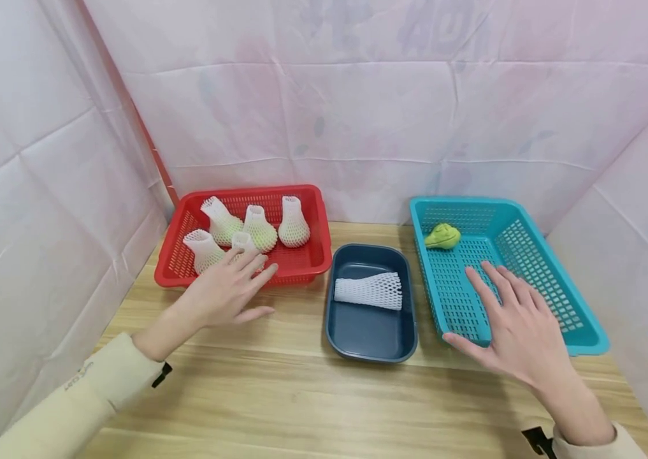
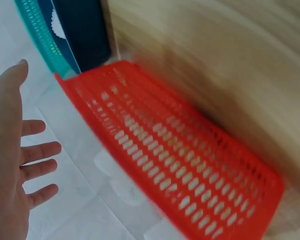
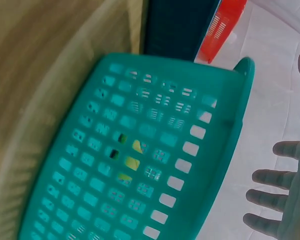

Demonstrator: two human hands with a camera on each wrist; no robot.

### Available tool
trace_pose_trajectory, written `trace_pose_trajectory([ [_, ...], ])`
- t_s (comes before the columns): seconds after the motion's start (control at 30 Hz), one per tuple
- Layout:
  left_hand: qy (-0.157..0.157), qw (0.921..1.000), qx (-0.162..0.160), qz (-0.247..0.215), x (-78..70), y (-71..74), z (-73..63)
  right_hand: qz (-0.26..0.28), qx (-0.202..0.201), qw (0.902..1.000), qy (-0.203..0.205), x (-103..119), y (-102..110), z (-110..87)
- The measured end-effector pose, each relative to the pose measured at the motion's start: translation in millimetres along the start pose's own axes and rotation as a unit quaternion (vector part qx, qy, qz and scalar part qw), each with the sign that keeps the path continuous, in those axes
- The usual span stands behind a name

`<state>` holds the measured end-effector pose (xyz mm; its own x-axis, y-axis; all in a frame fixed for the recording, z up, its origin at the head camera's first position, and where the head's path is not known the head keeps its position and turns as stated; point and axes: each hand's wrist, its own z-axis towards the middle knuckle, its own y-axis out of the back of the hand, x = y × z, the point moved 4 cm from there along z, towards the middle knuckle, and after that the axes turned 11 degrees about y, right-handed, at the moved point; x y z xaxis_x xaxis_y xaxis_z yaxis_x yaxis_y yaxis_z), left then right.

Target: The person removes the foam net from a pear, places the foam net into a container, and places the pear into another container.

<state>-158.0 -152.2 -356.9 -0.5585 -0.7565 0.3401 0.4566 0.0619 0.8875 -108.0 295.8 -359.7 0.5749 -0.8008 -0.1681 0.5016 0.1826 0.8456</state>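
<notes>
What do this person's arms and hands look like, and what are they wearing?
The left hand and right hand are bare, without gloves. The left sleeve is long and cream, with small markings too tiny to read. The right sleeve looks similarly pale. A small black piece shows by each cuff.

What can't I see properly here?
Head view: one white net, partly hidden by the left grip.
Head view: print on the left sleeve, too small to read.
Head view: right sleeve, cut off by the bottom edge.
Right wrist view: lumpy green thing, mostly hidden by the blue-green basket.
</notes>
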Motion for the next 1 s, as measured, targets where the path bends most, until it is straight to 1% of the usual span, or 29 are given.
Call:
trace_pose_trajectory([
  [0.13, -0.001, 0.9996, 0.020, -0.022, 13.9, 4.3, 5.3, 0.007, 0.000, 1.0000, -0.003, 6, 0, -4.6],
  [0.27, -0.015, 0.9989, 0.038, -0.022, 25.6, 8.8, 9.3, 0.010, 0.001, 0.9999, -0.005, 10, 0, -8.2],
  [0.37, -0.039, 0.9984, 0.039, -0.007, 33.5, 9.6, 12.6, 0.021, 0.008, 0.9996, -0.014, 12, 2, -11.2],
  [0.43, -0.053, 0.9980, 0.033, -0.001, 38.5, 9.6, 16.1, 0.031, 0.015, 0.9992, -0.022, 14, 3, -13.3],
  [0.53, -0.068, 0.9972, 0.032, 0.007, 45.5, 8.8, 22.7, 0.039, 0.023, 0.9986, -0.027, 16, 5, -15.8],
  [0.6, -0.070, 0.9965, 0.043, 0.014, 50.4, 7.5, 26.9, 0.039, 0.023, 0.9986, -0.028, 18, 5, -16.9],
  [0.67, -0.073, 0.9951, 0.061, 0.025, 55.5, 5.1, 30.1, 0.040, 0.021, 0.9986, -0.026, 21, 6, -17.4],
  [0.83, -0.075, 0.9903, 0.106, 0.049, 69.2, -2.1, 33.8, 0.042, 0.011, 0.9989, -0.021, 26, 7, -18.0],
  [1.0, -0.079, 0.9870, 0.127, 0.059, 79.7, -12.0, 35.5, 0.035, 0.005, 0.9992, -0.020, 29, 7, -18.0],
])
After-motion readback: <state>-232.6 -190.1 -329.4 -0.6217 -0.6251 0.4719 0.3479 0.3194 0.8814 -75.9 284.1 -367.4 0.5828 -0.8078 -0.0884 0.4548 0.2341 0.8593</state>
